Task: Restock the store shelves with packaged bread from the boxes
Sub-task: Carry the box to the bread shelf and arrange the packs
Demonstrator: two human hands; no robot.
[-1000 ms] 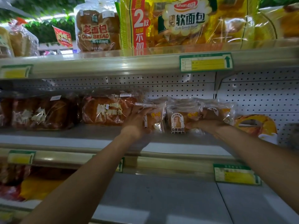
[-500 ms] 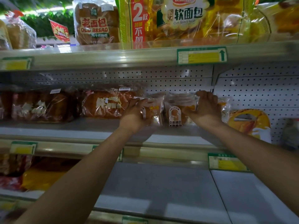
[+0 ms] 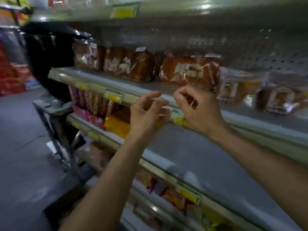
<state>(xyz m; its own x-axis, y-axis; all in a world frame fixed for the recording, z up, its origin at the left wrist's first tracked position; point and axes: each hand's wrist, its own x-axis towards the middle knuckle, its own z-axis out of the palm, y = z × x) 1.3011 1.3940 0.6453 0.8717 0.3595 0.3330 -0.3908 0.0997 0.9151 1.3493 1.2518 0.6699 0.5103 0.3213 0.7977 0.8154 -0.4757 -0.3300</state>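
Two small clear bread packs (image 3: pixel 233 88) (image 3: pixel 280 99) with white labels stand on the middle shelf (image 3: pixel 150 85) at the right. Left of them lie larger brown loaves in clear bags (image 3: pixel 188 71). My left hand (image 3: pixel 146 112) and my right hand (image 3: pixel 196 107) hover in front of the shelf edge, both empty, with fingers loosely curled. Neither hand touches a pack. The view is blurred.
The grey shelf below (image 3: pixel 191 155) is bare at the front. Lower shelves hold yellow and red packets (image 3: pixel 116 124). A dark metal cart or stand (image 3: pixel 53 110) sits at the left by the aisle floor. Yellow price tags (image 3: pixel 114 96) line the shelf edges.
Both hands let go of the small bread packs and pulled back from the shelf. My head turned left and down, so the shelf now runs diagonally.
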